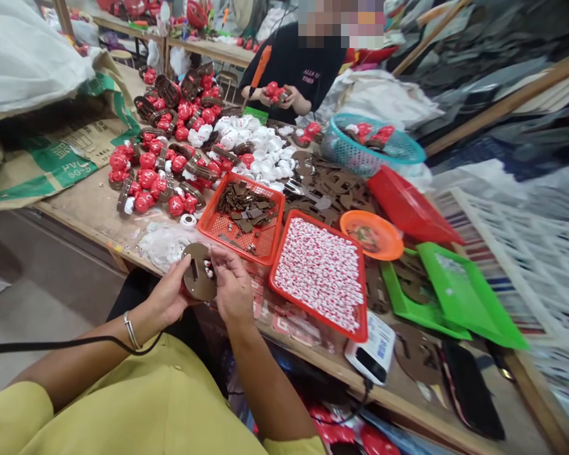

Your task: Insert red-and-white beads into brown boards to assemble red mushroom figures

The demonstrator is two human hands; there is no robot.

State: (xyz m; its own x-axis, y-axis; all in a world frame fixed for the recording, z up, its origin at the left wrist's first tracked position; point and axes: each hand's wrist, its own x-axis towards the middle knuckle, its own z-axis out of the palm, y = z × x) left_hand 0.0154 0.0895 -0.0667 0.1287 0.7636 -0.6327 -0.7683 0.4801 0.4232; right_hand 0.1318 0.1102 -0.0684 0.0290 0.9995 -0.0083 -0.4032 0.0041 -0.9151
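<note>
A brown round plastic disc [197, 281] with a slot cut in it is held above my lap, at the table's front edge. My left hand [171, 294] grips its left side, thumb on the face. Against the right side rest the curled fingers of my right hand [233, 284]; whether they also pinch a small part is hidden. Small white-and-red pieces [209, 268] show on the disc beside those fingers. Just beyond lie a clear plastic bag [164, 245] and an orange-red basket [207, 218] of brown plastic pieces. To its right is a red tray [364, 316] full of small white-and-red pieces.
Red figures on brown bases [146, 180] and white parts [265, 148] pile up behind. Rightward are a blue basket [332, 142], an orange bowl [393, 249], green trays [483, 309], a white device [374, 347] and a phone [474, 392]. A person [294, 63] opposite holds a red figure.
</note>
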